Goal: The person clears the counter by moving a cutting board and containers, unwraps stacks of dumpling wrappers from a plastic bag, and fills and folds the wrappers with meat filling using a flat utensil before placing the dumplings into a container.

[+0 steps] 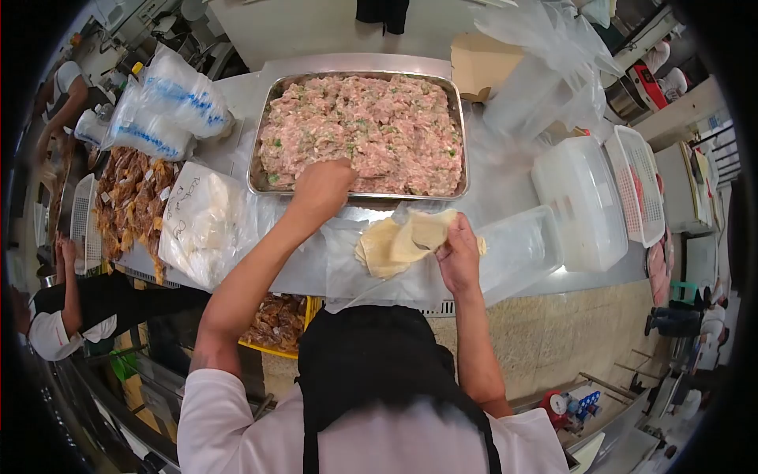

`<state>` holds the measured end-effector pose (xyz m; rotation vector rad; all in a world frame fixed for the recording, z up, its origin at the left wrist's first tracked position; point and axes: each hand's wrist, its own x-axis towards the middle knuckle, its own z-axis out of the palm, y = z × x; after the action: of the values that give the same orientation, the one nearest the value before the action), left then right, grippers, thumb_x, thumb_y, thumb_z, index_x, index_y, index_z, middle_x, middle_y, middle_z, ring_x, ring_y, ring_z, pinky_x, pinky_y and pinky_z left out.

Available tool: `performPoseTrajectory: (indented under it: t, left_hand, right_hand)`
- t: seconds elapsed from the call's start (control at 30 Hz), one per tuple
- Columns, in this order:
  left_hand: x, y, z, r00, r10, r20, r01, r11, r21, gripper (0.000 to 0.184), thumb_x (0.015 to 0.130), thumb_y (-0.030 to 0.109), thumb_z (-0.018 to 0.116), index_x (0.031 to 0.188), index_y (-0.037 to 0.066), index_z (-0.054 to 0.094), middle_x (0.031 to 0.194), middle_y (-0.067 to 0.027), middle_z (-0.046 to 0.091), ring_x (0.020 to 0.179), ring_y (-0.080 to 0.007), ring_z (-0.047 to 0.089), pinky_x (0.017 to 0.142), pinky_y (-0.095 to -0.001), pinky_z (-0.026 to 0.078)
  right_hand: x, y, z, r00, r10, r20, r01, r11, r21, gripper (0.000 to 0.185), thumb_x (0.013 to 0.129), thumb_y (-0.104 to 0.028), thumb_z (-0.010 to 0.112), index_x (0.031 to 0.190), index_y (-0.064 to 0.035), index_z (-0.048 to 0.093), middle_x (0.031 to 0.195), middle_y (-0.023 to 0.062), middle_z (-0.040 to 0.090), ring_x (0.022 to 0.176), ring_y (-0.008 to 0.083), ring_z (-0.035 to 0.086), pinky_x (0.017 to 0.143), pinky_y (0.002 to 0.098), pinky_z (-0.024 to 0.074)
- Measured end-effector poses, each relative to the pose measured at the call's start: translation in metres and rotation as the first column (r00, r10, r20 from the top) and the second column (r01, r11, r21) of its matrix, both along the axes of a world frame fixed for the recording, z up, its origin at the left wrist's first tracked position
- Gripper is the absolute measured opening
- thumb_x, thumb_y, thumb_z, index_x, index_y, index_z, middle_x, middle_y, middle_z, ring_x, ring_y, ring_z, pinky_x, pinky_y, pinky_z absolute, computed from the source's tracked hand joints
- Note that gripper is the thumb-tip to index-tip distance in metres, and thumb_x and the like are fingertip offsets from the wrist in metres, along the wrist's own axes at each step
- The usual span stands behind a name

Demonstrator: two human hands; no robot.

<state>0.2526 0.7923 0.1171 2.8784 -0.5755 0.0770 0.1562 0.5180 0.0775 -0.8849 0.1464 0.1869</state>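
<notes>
A metal tray point(253, 162) holds pink minced meat point(363, 118) flecked with green. My left hand point(324, 189) is closed at the tray's near edge, its knuckles over the meat. Whatever it grips is mostly hidden; a thin edge may show by the fingers. Nearer to me, pale yellow dough wrappers point(383, 249) lie in a loose stack on a plastic sheet point(343, 276). My right hand point(458, 251) pinches the raised right part of these wrappers between thumb and fingers, folding it up off the stack.
Left of the tray stand bagged goods point(178, 95), browned meat pieces point(134, 197) and a white plastic bag point(201, 221). To the right are clear plastic tubs point(580, 205), a white basket point(636, 186) and a cardboard box point(482, 67). A person point(59, 312) works at far left.
</notes>
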Motion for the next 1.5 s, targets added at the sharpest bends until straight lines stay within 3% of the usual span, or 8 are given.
performPoseTrajectory:
  t: [0.6, 0.7, 0.77, 0.87, 0.97, 1.07, 1.27, 1.5]
  left_hand:
    - [0.026, 0.027, -0.008, 0.928, -0.125, -0.351, -0.027, 0.917, -0.397, 0.024, 0.078, 0.001, 0.065, 0.097, 0.007, 0.078, 0.079, -0.0125, 0.07, 0.074, -0.0262, 0.068, 0.068, -0.0384, 0.054]
    - [0.017, 0.037, -0.005, 0.809, -0.096, -0.58, -0.278, 0.806, -0.523, 0.016, 0.083, 0.004, 0.067, 0.097, 0.002, 0.075, 0.071, -0.0045, 0.066, 0.066, -0.0167, 0.063, 0.061, -0.0324, 0.051]
    - [-0.002, 0.036, 0.001, 0.742, -0.102, -0.662, -0.394, 0.733, -0.555, 0.015, 0.085, 0.006, 0.07, 0.099, 0.001, 0.073, 0.069, -0.0001, 0.063, 0.064, -0.0124, 0.06, 0.059, -0.0297, 0.049]
    - [-0.038, 0.014, -0.009, 0.691, -0.177, -0.701, -0.527, 0.541, -0.656, 0.026, 0.084, 0.011, 0.078, 0.106, 0.004, 0.066, 0.078, 0.0039, 0.061, 0.065, -0.0092, 0.059, 0.056, -0.0265, 0.047]
    - [-0.053, -0.015, -0.06, 0.937, -0.219, -0.27, -0.159, 0.421, -0.893, 0.039, 0.08, 0.009, 0.083, 0.111, 0.006, 0.059, 0.085, 0.0026, 0.062, 0.058, -0.0037, 0.053, 0.046, -0.0219, 0.042]
    - [-0.071, -0.03, -0.05, 0.737, -0.322, -0.594, -0.513, 0.305, -0.802, 0.037, 0.078, 0.008, 0.084, 0.102, 0.007, 0.055, 0.089, 0.0017, 0.063, 0.063, -0.0039, 0.056, 0.046, -0.0216, 0.041]
    - [-0.089, -0.015, -0.067, 0.739, -0.081, -0.669, -0.581, 0.426, -0.693, 0.033, 0.08, 0.002, 0.079, 0.103, 0.004, 0.055, 0.088, -0.0019, 0.064, 0.055, -0.0064, 0.055, 0.042, -0.0235, 0.039]
    - [-0.064, -0.003, -0.028, 0.855, 0.061, -0.516, -0.477, 0.484, -0.733, 0.018, 0.08, -0.004, 0.073, 0.096, -0.002, 0.064, 0.08, -0.0061, 0.066, 0.055, -0.0133, 0.061, 0.047, -0.0306, 0.046]
  right_hand:
    - [-0.027, 0.051, -0.02, 0.985, 0.034, 0.169, 0.104, 0.665, -0.74, 0.014, 0.1, -0.013, 0.062, 0.097, -0.0003, 0.058, 0.09, 0.0044, 0.066, 0.081, 0.0077, 0.058, 0.073, 0.0247, 0.0487]
    - [-0.025, 0.044, -0.035, 0.982, 0.013, 0.189, 0.124, 0.713, -0.69, 0.013, 0.103, -0.016, 0.058, 0.103, -0.0031, 0.055, 0.094, 0.004, 0.065, 0.084, 0.0077, 0.059, 0.073, 0.0246, 0.0493]
    - [-0.022, 0.04, -0.036, 0.999, -0.031, 0.019, 0.035, 0.959, -0.28, 0.015, 0.107, -0.021, 0.053, 0.11, -0.0065, 0.05, 0.101, 0.0033, 0.064, 0.087, 0.0083, 0.061, 0.076, 0.0249, 0.0504]
    - [-0.021, 0.039, -0.026, 0.995, -0.044, -0.091, 0.023, 0.975, -0.223, 0.017, 0.108, -0.023, 0.051, 0.11, -0.0067, 0.051, 0.091, -0.0004, 0.059, 0.084, 0.0065, 0.057, 0.072, 0.0224, 0.0486]
    - [-0.022, 0.034, -0.038, 0.999, 0.035, -0.033, -0.042, 0.964, -0.261, 0.019, 0.108, -0.028, 0.05, 0.109, -0.0085, 0.051, 0.093, -0.0003, 0.057, 0.082, 0.0046, 0.056, 0.074, 0.0198, 0.0484]
    - [-0.025, 0.029, -0.047, 0.998, 0.063, -0.027, -0.068, 0.969, -0.238, 0.02, 0.108, -0.027, 0.049, 0.115, -0.0087, 0.05, 0.105, 0.0029, 0.06, 0.094, 0.0081, 0.06, 0.082, 0.0238, 0.0519]
    - [-0.039, -0.014, -0.005, 0.984, 0.167, 0.061, -0.177, 0.941, 0.287, 0.03, 0.105, -0.022, 0.054, 0.129, -0.0072, 0.046, 0.131, 0.0116, 0.059, 0.118, 0.0176, 0.06, 0.102, 0.0361, 0.049]
    - [-0.039, -0.028, -0.022, 0.937, 0.349, 0.032, -0.35, 0.936, 0.037, 0.031, 0.104, -0.033, 0.056, 0.121, -0.0078, 0.052, 0.112, 0.0021, 0.057, 0.104, 0.0128, 0.053, 0.091, 0.0276, 0.0422]
